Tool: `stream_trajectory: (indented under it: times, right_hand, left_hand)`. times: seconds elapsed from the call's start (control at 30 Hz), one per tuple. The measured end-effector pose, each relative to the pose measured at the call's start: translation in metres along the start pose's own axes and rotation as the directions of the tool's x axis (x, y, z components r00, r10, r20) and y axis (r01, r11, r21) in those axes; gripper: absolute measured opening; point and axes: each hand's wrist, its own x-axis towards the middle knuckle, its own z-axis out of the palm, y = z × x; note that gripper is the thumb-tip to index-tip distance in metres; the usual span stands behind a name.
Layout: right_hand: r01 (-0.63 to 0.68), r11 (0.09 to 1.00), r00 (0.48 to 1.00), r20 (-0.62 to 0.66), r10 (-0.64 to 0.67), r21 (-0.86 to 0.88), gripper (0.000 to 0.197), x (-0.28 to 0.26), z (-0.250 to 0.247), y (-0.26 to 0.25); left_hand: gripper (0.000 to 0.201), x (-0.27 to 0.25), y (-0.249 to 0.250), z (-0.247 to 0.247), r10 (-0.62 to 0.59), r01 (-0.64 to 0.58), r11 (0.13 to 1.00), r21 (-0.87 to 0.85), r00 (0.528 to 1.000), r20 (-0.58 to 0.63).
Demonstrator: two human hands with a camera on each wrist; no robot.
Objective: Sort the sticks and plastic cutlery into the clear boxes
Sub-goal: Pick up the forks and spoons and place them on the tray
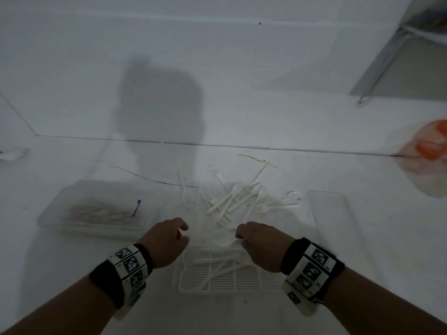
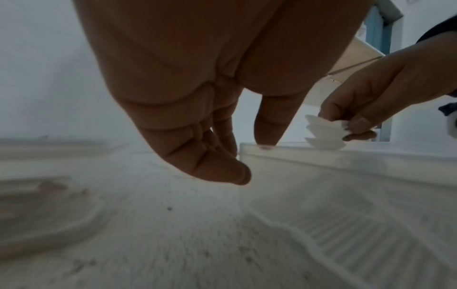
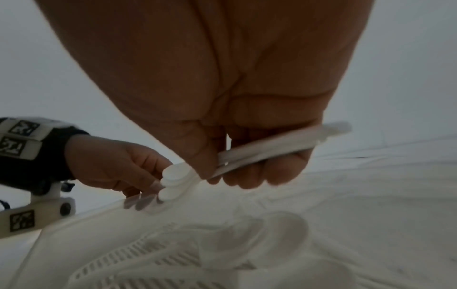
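My right hand grips a bundle of white plastic spoons by the handles, just above the near clear box with a slatted insert. The bundle's ends hang at the box's far rim. More white spoons lie inside that box. My left hand is beside the box's far left corner, its fingers loosely curled and holding nothing, its thumb tip touching the rim. A pile of white forks lies on the floor beyond. The left clear box holds sticks.
A clear lid or box lies on the floor to the right of the forks. An orange and white plastic bag sits at the far right, and a metal frame leg stands behind it. A wall rises beyond the pile.
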Motion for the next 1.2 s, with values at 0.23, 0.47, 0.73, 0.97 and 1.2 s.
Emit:
stream_trajectory:
  times: [0.23,0.47,0.73,0.97,1.2]
  right_hand:
    - [-0.070,0.993,0.996,0.042,0.075,-0.099,0.025,0.009,0.006,-0.023]
    - [-0.133,0.984,0.991,0.019,0.136,-0.115,0.039,0.016,0.006,-0.029]
    - [-0.215,0.974,0.955,-0.192,0.225,0.072,0.031,-0.030,-0.008,-0.002]
    - [-0.427,0.902,0.882,-0.186,0.432,0.068,0.027,-0.055,0.004,0.014]
    - [-0.428,0.904,0.900,-0.100,0.425,-0.011,0.053,-0.031,0.011,-0.001]
  left_hand:
    - [0.039,-0.019,-0.011,0.012,-0.030,0.036,0.989,-0.142,0.999,0.040]
    - [0.036,-0.018,-0.014,0.012,-0.042,0.055,0.962,-0.269,0.998,0.055]
    - [0.035,-0.016,-0.019,0.011,0.000,0.013,0.950,-0.313,0.999,0.042]
    - [0.047,-0.010,-0.011,0.002,0.063,-0.058,0.998,0.034,0.986,-0.151]
    - [0.038,-0.007,0.047,0.004,0.352,-0.383,0.852,0.358,0.924,0.152]
